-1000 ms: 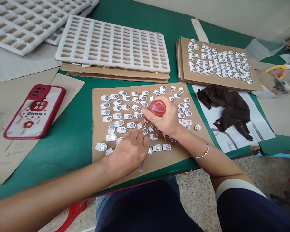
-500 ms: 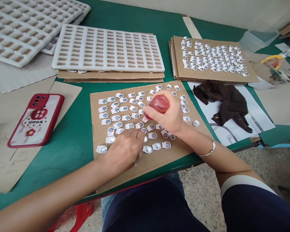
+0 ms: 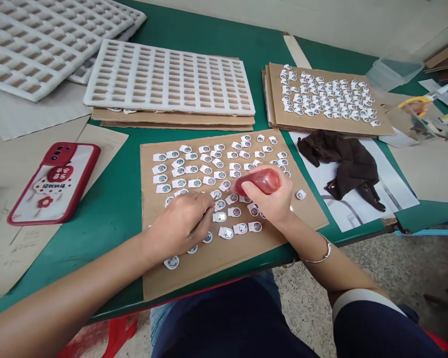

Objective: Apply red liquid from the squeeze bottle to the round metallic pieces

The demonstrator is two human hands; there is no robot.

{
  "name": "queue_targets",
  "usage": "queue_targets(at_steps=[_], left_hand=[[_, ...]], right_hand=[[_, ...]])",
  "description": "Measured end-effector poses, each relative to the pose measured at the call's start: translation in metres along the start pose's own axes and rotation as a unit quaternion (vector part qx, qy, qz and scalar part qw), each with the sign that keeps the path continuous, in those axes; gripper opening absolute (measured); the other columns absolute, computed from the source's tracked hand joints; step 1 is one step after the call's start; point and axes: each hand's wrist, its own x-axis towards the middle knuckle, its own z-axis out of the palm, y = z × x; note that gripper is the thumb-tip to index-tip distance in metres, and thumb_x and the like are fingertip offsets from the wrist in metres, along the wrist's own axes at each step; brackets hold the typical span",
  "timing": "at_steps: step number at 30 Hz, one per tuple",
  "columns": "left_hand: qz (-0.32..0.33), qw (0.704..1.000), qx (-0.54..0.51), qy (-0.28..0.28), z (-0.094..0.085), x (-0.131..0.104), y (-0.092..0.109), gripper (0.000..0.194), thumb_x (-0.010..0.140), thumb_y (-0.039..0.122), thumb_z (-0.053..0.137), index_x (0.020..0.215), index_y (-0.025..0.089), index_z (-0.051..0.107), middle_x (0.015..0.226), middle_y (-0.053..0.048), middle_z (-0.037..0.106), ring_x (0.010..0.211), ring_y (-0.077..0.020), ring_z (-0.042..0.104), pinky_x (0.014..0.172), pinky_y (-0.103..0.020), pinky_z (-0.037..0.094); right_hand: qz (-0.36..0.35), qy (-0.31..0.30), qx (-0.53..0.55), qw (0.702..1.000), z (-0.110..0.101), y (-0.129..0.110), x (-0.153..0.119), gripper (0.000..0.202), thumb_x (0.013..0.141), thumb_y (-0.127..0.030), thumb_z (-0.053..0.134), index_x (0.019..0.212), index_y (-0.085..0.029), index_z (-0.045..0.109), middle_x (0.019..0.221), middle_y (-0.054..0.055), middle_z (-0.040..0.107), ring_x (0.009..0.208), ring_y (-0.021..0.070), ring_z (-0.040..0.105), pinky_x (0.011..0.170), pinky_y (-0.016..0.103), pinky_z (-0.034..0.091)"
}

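Gripping a red squeeze bottle above rows of silver discs

Head view, with the clock centred on the near cardboard sheet: clasping the bottle in the right hand, just off the middle between 1 and 2 o'clock, with the thumb laid along the near side and the narrow end pointed towards 9 o'clock. Cannot tell whether touching a disc. Holding the left hand at 9 o'clock, close by, with curled fingers and with fingertips beside the discs; too covered to tell whether clutching anything. As for the discs: set out on white tabs in loose rows, partly hidden beneath both hands.

On the green counter, at 9 o'clock: a smartphone in a red-rimmed case. At 11: a white foam tray atop cardboard. Between 1 and 2: a cardboard stack bearing many more such discs. At 2: a dark brown garment on a printed sheet. Farther out at 2: a clear plastic bin.
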Motion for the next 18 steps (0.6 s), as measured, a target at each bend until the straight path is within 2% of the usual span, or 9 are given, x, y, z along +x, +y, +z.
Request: queue_targets(at_steps=[8, 18], left_hand=[[-0.002, 1.0, 0.001, 0.004, 0.0001, 0.0002, 0.0, 0.017, 0.086, 0.015, 0.039, 0.081, 0.013, 0.055, 0.068, -0.004, 0.053, 0.063, -0.015, 0.05, 0.06, -0.027, 0.04], [0.003, 1.0, 0.002, 0.003, 0.0003, -0.0012, -0.0005, 0.019, 0.085, 0.014, 0.039, 0.086, 0.012, 0.057, 0.068, -0.004, 0.054, 0.063, -0.0153, 0.051, 0.06, -0.028, 0.04]], right_hand=[[-0.017, -0.026, -0.037, 0.999, 0.0038, 0.0039, -0.0021, 0.024, 0.066, -0.034, 0.069, 0.084, -0.022, 0.058, 0.081, 0.0, 0.065, 0.075, 0.0157, 0.062, 0.07, 0.034, 0.052], [-0.035, -0.05, -0.044, 0.997, 0.0047, 0.0059, -0.0038, 0.027, 0.066, -0.034, 0.07, 0.087, -0.022, 0.058, 0.083, 0.001, 0.065, 0.075, 0.0149, 0.062, 0.07, 0.032, 0.052]])
